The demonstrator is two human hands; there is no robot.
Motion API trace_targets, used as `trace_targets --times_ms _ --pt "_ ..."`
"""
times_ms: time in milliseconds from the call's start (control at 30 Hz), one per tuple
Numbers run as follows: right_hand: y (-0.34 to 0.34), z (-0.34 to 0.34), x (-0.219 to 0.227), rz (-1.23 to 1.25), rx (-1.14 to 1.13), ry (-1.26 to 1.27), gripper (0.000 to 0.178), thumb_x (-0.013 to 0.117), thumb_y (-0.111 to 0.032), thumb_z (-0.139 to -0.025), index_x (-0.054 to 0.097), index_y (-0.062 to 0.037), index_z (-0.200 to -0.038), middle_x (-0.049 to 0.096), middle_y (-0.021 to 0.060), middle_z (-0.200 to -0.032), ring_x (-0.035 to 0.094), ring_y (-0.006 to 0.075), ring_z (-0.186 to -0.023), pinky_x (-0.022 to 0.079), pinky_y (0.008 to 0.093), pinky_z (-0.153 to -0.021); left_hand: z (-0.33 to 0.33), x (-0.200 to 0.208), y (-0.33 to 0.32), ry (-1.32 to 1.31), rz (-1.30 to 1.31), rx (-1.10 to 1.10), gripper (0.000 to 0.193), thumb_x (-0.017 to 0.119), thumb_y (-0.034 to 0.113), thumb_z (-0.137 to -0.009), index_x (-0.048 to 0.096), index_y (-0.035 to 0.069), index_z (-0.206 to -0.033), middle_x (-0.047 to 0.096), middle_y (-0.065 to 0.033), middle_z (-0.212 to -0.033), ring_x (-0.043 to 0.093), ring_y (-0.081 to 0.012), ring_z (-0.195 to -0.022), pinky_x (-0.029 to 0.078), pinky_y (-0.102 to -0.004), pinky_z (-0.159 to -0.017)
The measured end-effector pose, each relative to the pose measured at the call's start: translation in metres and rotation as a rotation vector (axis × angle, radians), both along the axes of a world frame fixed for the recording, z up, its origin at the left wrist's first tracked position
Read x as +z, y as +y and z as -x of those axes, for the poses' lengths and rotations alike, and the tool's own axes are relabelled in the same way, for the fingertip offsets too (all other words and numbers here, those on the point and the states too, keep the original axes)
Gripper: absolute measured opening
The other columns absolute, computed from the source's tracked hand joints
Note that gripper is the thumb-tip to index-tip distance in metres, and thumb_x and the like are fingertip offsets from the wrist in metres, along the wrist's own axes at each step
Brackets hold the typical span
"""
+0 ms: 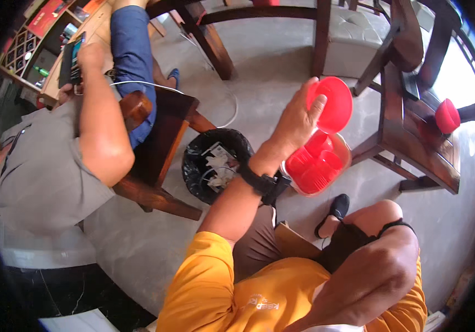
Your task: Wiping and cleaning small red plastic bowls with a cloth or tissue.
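Note:
My left hand (300,112), with a black band on its wrist, reaches forward. Its thumb and fingers grip the rim of a red plastic bowl (334,105), which is tilted so that its inside shows. Below the bowl stands a light-rimmed tub (349,156) with several red pieces (317,166) in it that look like cups or bowls. My right arm (381,265) is bent across my chest, and its hand lies outside the picture.
A bin (193,182) lined with a black bag holds crumpled tissues. Another red bowl (447,116) sits on a wooden chair (414,127) at the right. To the left, a seated person (49,166) in grey holds a phone (77,58), with a white cable (160,86) trailing nearby.

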State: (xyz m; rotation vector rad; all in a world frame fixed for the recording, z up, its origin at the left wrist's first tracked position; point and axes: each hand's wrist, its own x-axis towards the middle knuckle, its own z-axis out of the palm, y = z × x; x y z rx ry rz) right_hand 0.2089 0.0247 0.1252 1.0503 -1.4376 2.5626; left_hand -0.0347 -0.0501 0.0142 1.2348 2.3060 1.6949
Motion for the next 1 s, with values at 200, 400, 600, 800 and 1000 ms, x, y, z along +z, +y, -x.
trace_targets --times_ms 200,400,600,800,1000 --pt "0.009 -0.005 -0.011 0.006 -0.377 -0.187 0.028 0.06 -0.006 -0.086 0.058 0.0035 -0.113 0.065 0.0108 -0.096 0.064 0.0198 -0.078 0.053 0.0312 -0.069 -0.011 0.007 0.018 -0.037 -0.019 -0.07 0.056 0.041 0.043 -0.101 0.039 0.003 -0.139 0.053 -0.0249 -0.13 0.052 -0.0347 -0.123 0.04 -0.038 -0.102" --pt "0.068 0.075 0.028 -0.027 -0.953 -0.507 0.038 0.062 -0.005 -0.085 0.057 0.0019 -0.122 0.066 0.0091 -0.105 0.065 0.0144 -0.083 0.054 0.0276 -0.074 0.014 0.016 0.007 -0.059 -0.124 0.026 0.058 0.038 0.046 -0.101 0.039 0.003 -0.14 0.056 -0.0192 -0.127 0.056 -0.027 -0.115 0.044 -0.0377 -0.098" --pt "0.094 0.107 -0.004 0.126 -0.714 -0.521 0.04 0.056 -0.003 -0.083 0.056 0.0015 -0.123 0.066 0.01 -0.101 0.066 0.0157 -0.082 0.056 0.028 -0.071 0.016 0.012 0.013 -0.173 -0.18 -0.08 0.053 0.034 0.044 -0.103 0.042 0.004 -0.137 0.053 -0.0139 -0.129 0.05 -0.0223 -0.119 0.038 -0.0328 -0.102" --pt "0.097 0.123 -0.017 0.406 -0.38 -0.556 0.033 0.053 -0.018 -0.092 0.057 0.0008 -0.119 0.066 0.0134 -0.105 0.067 0.0222 -0.09 0.055 0.0351 -0.083 0.013 0.008 0.013 -0.208 -0.202 -0.078 0.05 0.034 0.04 -0.104 0.042 0.003 -0.136 0.054 -0.0125 -0.128 0.05 -0.0216 -0.119 0.039 -0.0322 -0.102" --pt "0.098 0.105 -0.011 -0.354 -0.886 -0.393 0.05 0.047 -0.045 -0.098 0.059 -0.0022 -0.12 0.063 0.0075 -0.105 0.058 0.014 -0.097 0.047 0.0322 -0.083 0.025 -0.003 0.014 -0.333 -0.247 -0.142 0.049 0.033 0.038 -0.104 0.042 0.002 -0.136 0.053 -0.0123 -0.128 0.051 -0.0214 -0.118 0.038 -0.0326 -0.103"
